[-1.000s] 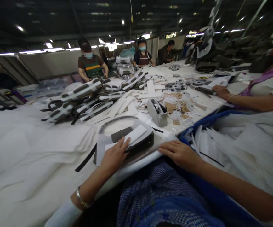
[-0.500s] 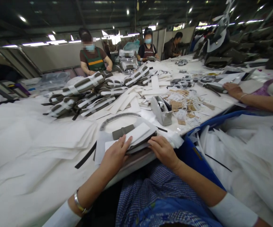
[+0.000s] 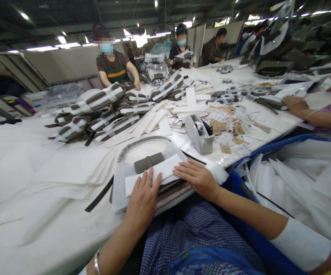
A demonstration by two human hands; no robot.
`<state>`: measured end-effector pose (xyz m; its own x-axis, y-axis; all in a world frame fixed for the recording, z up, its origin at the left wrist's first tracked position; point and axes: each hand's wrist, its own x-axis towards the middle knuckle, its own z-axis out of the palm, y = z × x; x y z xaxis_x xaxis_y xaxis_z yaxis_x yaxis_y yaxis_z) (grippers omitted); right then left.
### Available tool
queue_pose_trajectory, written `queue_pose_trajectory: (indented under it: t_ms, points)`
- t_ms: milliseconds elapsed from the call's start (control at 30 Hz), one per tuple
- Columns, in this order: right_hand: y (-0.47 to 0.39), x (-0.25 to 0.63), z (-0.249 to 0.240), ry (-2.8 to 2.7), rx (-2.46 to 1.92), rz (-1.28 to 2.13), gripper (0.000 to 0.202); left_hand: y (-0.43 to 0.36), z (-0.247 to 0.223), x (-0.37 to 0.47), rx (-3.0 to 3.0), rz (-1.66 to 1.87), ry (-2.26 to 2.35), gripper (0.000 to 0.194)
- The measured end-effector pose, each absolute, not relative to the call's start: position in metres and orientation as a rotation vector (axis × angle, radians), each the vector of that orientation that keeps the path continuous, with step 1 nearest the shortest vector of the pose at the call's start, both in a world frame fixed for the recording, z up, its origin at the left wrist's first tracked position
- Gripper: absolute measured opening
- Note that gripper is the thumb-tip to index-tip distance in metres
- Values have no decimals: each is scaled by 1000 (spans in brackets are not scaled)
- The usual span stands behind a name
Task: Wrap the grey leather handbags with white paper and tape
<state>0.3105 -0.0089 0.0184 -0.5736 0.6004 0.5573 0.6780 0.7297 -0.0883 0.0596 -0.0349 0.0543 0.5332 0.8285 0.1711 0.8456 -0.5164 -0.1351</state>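
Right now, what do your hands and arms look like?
My left hand and right hand wear no gloves. A shiny silver-coloured bangle circles my left wrist. A plain white cloth band wraps my right arm near the elbow.

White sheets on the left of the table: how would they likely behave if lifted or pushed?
The white sheets would probably flop when lifted, since they lie in soft folds and creases. They look light for their size, judging by their thin edges. A push might slide or ruck the upper layers, as they lie loose with their edges staggered.
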Motion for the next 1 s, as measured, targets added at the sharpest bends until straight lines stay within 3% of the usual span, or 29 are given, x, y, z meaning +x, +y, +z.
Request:
queue_pose_trajectory:
  t_ms: [133, 267, 400, 533, 667, 767, 1000]
  points:
    - [-12, 309, 10, -2302, -980, -228, 41, -29, 62, 81, -2539, 11, -1393, 43]
    - [-15, 308, 12, -2320, -1015, -198, 39, -27, 37, 79, -2446, -146, -1247, 60]
    - [-38, 311, 18, -2224, -1047, -40, 42, -31, 17, 71, -2399, -294, -1246, 62]
    - [-70, 316, 19, -1716, -1317, 285, 36, -34, 17, 71, -2438, -323, -1273, 62]
    - [-72, 320, 13, -1376, -1467, 839, 57, -33, 19, 72, -2453, -363, -1275, 58]
    - [-57, 320, 11, -1340, -1439, 1062, 66, -32, 17, 71, -2430, -394, -1246, 59]
    - [-33, 309, 29, -1312, -1408, 1233, 35, -17, -7, 60, -2215, -589, -1102, 80]
